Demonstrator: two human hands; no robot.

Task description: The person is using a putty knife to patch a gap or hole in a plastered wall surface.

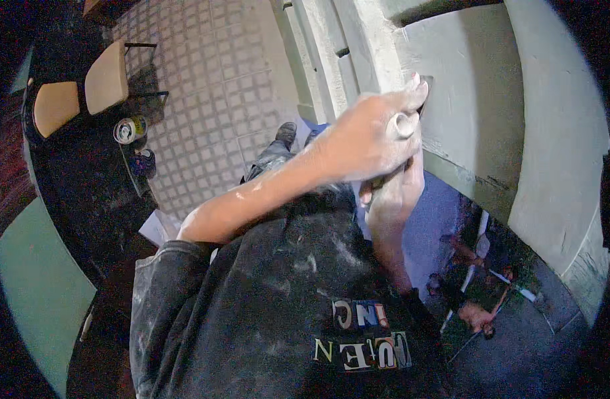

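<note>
My left hand is dusted with pale powder and reaches across from the left. It is closed round a whitish, dusty handle-like thing whose round end shows between the fingers. The rest of that thing is hidden, so I cannot tell its kind. Just beneath, my right hand is closed too and pressed against the left, its fingers partly hidden; what it grips I cannot make out. Both hands are up at a grey-green plastered surface, the fingertips beside a small dark patch on it.
Pale ledges and grooved moulding run along the surface's left. Two beige-seated chairs stand at the left, near a paint can on a dark ledge. Patterned tiles cover the floor. People appear at the lower right.
</note>
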